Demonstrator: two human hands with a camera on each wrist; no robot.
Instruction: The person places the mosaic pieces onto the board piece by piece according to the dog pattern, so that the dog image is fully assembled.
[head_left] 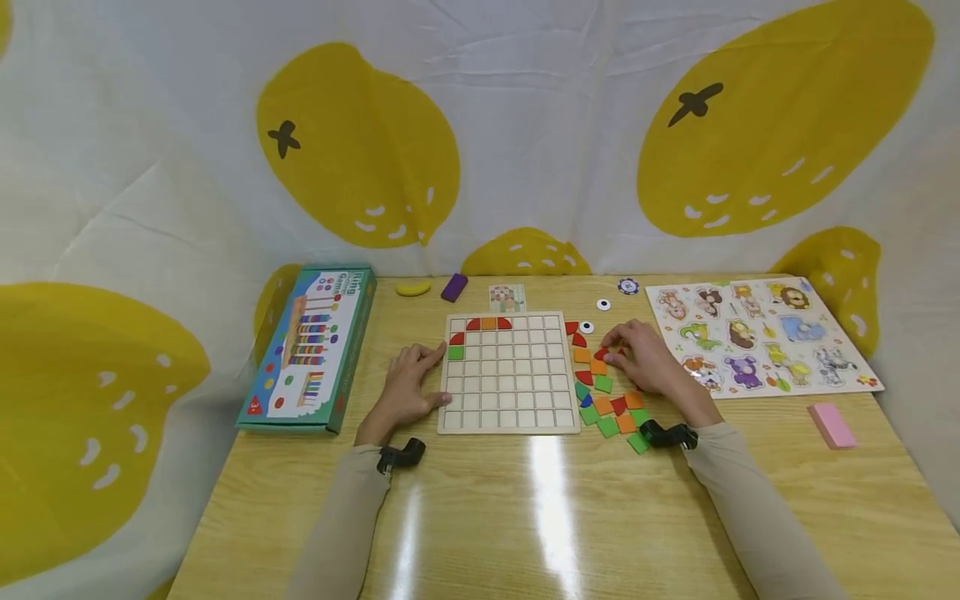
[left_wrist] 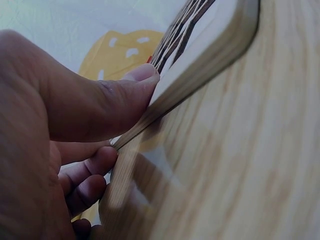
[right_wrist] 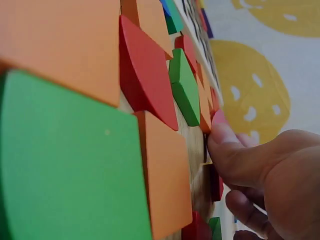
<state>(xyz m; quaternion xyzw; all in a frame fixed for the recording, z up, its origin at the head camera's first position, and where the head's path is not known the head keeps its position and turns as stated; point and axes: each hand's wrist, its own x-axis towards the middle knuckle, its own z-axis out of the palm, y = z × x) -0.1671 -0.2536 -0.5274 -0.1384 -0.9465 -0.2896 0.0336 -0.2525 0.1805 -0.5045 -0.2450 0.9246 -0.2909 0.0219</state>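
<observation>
A pale wooden grid board [head_left: 507, 377] lies on the table. Several red, orange and green pieces fill cells along its upper left. My left hand [head_left: 407, 386] rests at the board's left side, thumb and fingers spread along it; in the left wrist view the thumb [left_wrist: 115, 102] touches the edge. Right of the board, my right hand [head_left: 643, 357] pinches a small red piece [head_left: 602, 354] between thumb and fingertips, low over the loose pieces. In the right wrist view the right hand [right_wrist: 280, 175] partly hides what it holds. Green squares [head_left: 608, 427] and orange squares [head_left: 582, 356] lie around it.
A boxed ring game [head_left: 311, 350] lies left. Behind the board are a yellow banana [head_left: 413, 288], purple block [head_left: 453, 287], pattern card [head_left: 507, 297] and white discs [head_left: 603, 305]. An animal puzzle board [head_left: 765, 337] and pink block [head_left: 832, 426] lie right.
</observation>
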